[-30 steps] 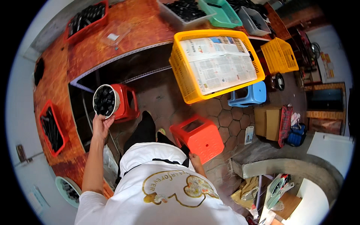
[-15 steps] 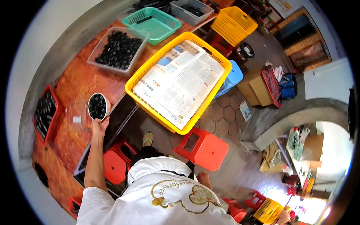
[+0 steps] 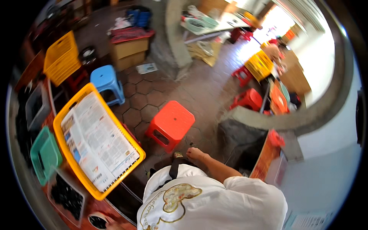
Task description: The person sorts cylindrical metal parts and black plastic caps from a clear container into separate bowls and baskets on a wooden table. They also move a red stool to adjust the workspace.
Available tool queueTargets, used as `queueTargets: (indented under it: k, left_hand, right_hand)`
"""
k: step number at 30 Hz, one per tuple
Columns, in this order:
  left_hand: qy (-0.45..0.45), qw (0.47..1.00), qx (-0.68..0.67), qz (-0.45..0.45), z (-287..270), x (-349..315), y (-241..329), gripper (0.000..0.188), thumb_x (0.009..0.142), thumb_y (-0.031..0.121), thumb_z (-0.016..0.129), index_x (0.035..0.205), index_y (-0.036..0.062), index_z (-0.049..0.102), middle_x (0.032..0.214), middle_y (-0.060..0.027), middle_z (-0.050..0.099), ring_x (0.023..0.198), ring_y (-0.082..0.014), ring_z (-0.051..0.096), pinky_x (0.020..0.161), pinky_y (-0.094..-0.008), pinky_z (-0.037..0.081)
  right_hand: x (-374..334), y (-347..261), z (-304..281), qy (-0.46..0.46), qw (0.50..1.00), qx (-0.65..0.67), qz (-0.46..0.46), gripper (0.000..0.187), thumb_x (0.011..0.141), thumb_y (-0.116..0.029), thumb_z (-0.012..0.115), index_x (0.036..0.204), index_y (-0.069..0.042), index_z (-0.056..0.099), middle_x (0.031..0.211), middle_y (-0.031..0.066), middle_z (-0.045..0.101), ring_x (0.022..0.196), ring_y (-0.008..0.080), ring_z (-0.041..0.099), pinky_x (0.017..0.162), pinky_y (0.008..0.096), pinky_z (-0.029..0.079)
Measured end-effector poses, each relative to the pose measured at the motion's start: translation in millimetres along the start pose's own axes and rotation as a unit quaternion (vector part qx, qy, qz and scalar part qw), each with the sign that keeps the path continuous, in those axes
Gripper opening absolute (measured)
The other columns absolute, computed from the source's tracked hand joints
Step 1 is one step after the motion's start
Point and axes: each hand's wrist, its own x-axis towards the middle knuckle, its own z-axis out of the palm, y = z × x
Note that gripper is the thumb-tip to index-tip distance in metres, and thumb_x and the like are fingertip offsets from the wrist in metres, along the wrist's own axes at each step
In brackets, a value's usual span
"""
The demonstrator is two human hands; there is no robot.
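Note:
My left hand is at the lower left, partly cut off by the picture's edge. Its fingers are on the rim of a pale bowl filled with small black pieces, standing on the reddish table. My right hand hangs in front of my body above the floor, fingers curled closed. A tiny dark speck shows at its fingertips, too small to name. Left of my body, a yellow basket is lined with newspaper. Between basket and bowl sits a clear plastic box of black pieces.
A red stool stands on the tiled floor just ahead of my right hand, and a blue stool beyond the basket. A green basket is at the far left. A low curved wall with a table edge lies to the right.
My view has swung to the right, so the table, basket and bowl appear farther left. My left hand stays at the bowl. My right hand has risen into fuller view, its fingers closed.

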Motion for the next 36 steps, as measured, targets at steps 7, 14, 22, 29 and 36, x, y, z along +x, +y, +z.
queueTargets:
  k: [7,14,22,29,36]
  left_hand:
    - [-0.155,0.978,-0.119,-0.073,44,53,114,0.029,0.089,0.023,0.055,0.088,-0.0035,0.066,0.082,-0.0165,0.066,0.072,-0.0252,0.064,0.063,-0.0337,0.053]
    - [-0.310,0.919,-0.228,-0.086,73,73,206,0.027,0.087,0.022,0.054,0.082,-0.0021,0.064,0.075,-0.0146,0.062,0.066,-0.0237,0.062,0.059,-0.0333,0.050]
    - [-0.483,0.842,-0.228,-0.082,89,19,292,0.026,0.085,0.022,0.053,0.076,-0.0006,0.061,0.068,-0.0124,0.059,0.060,-0.0220,0.058,0.054,-0.0329,0.048]
    - [-0.576,0.795,-0.158,-0.109,102,-77,357,0.025,0.082,0.022,0.052,0.070,0.0008,0.059,0.062,-0.0105,0.055,0.055,-0.0205,0.056,0.049,-0.0325,0.046]
    - [-0.604,0.774,-0.101,-0.159,98,-197,425,0.025,0.080,0.021,0.050,0.065,0.0022,0.057,0.056,-0.0085,0.052,0.049,-0.0190,0.053,0.044,-0.0321,0.043]
  right_hand:
    - [-60,33,35,0.003,0.987,0.037,0.158,0.034,0.084,-0.031,0.052,0.093,-0.002,0.066,0.094,0.0221,0.066,0.092,0.0392,0.063,0.081,0.0463,0.050]
    - [-80,45,66,0.000,0.988,0.074,0.138,0.034,0.084,-0.031,0.053,0.097,-0.002,0.065,0.095,0.0225,0.065,0.093,0.0393,0.063,0.083,0.0455,0.050]
    - [-94,68,38,0.036,0.973,0.140,0.183,0.033,0.083,-0.031,0.055,0.097,-0.003,0.066,0.096,0.0206,0.066,0.092,0.0380,0.063,0.081,0.0457,0.050]
    - [-120,186,48,0.044,0.955,0.192,0.222,0.034,0.082,-0.031,0.057,0.097,-0.003,0.067,0.096,0.0200,0.067,0.091,0.0370,0.064,0.081,0.0434,0.051]
    - [-164,314,4,0.054,0.915,0.265,0.299,0.033,0.083,-0.030,0.056,0.094,-0.001,0.068,0.088,0.0182,0.068,0.087,0.0315,0.066,0.078,0.0399,0.051]
